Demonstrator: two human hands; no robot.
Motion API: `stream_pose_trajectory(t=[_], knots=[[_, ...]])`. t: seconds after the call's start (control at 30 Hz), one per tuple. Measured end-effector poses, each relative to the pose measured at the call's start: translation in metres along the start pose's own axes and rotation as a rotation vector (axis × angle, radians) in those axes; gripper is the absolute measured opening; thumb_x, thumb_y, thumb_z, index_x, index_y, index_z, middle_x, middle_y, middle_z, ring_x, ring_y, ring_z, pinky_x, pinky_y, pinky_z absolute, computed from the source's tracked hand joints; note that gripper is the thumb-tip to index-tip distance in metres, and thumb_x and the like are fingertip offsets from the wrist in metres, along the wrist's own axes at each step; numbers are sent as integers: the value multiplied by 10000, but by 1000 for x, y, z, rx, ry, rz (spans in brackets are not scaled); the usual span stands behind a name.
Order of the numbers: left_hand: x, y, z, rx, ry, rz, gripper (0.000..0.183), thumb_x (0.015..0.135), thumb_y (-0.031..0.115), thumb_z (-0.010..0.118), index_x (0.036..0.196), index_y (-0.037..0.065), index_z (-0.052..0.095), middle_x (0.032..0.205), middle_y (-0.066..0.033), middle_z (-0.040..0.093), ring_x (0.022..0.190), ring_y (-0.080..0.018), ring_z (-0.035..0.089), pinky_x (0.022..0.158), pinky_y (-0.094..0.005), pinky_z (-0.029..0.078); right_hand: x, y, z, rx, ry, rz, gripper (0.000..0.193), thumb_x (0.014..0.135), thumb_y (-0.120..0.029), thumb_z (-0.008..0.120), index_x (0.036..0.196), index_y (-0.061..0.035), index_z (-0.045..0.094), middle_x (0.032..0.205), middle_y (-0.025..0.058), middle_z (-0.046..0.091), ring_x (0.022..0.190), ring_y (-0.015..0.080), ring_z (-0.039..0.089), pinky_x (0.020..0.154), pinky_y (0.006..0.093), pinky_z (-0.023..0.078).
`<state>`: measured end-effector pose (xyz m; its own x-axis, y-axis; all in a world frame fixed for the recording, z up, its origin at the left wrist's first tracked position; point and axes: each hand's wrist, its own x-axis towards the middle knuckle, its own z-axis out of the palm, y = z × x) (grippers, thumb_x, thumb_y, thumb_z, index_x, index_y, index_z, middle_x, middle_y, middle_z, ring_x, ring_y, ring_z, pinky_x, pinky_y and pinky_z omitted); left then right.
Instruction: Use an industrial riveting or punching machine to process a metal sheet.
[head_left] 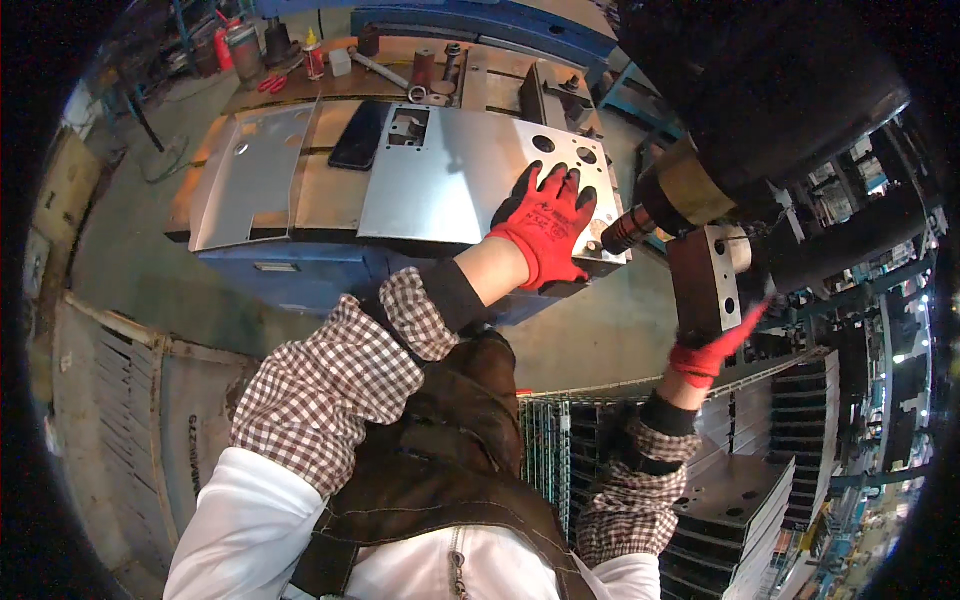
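Observation:
My left hand [550, 215], in a red glove with dark fingertips, lies spread flat on a shiny sheet-metal panel [445, 185]. The panel has round holes at its right end and a square cutout at its far left corner. Just right of that hand, the dark spindle [628, 230] of a large drilling machine [770, 130] points down at the panel's right corner. My right hand [715, 350], also red-gloved, is raised beside a metal block with round holes [705, 275] on the machine. Motion smears its fingers, and whether they grip anything is unclear.
A second bent metal sheet [255, 175] and a black phone [357, 140] lie left of the panel. Behind are red scissors [272, 84], a small bottle [313, 58] and a wrench [380, 70]. Stacked metal panels [735, 500] stand in a wire rack at lower right.

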<state>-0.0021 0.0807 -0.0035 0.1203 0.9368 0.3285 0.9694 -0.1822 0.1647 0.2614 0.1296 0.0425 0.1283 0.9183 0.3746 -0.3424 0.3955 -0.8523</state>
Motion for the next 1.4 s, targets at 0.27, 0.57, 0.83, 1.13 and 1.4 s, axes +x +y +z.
stream_pose_trajectory(t=[0.27, 0.57, 0.83, 1.13, 1.4], knots=[[5, 7, -2, -27, -8, 25, 1082, 716, 681, 755, 1511, 36, 403, 1534, -297, 393, 1484, -443, 303, 1210, -637, 174, 9, -117, 67, -705, -213, -741, 575, 1070, -319, 495, 1531, 11, 401, 1487, 164, 516, 1348, 275, 530, 1130, 414, 434], [4, 8, -2, -26, 8, 16, 1081, 716, 665, 766, 1514, 32, 407, 1510, -299, 430, 1481, -444, 316, 1210, -636, 184, 29, -107, 56, -833, -136, -857, 523, 1098, -248, 460, 1545, 15, 391, 1557, 190, 435, 1375, 300, 511, 1149, 441, 432], [3, 12, -4, -37, -13, 18, 1062, 726, 643, 766, 1517, 31, 409, 1516, -303, 417, 1489, -449, 302, 1208, -645, 174, 61, -91, 5, -712, -106, -728, 557, 1098, -305, 494, 1537, 24, 400, 1583, 204, 376, 1327, 299, 556, 1102, 451, 484], [2, 11, -4, -42, -14, 24, 1053, 732, 628, 766, 1514, 19, 412, 1512, -308, 419, 1488, -448, 299, 1200, -647, 184, 58, -95, 12, -1212, 15, -1140, 576, 1041, -315, 594, 1480, 28, 449, 1525, 251, 431, 1359, 399, 506, 1145, 471, 433], [1, 13, -3, -5, -5, 34, 1038, 742, 628, 755, 1513, 17, 423, 1500, -312, 438, 1481, -448, 318, 1199, -644, 191, 72, -95, 0, -1097, 79, -1013, 533, 1091, -331, 474, 1488, 24, 445, 1485, 188, 514, 1302, 274, 574, 1074, 415, 508]])
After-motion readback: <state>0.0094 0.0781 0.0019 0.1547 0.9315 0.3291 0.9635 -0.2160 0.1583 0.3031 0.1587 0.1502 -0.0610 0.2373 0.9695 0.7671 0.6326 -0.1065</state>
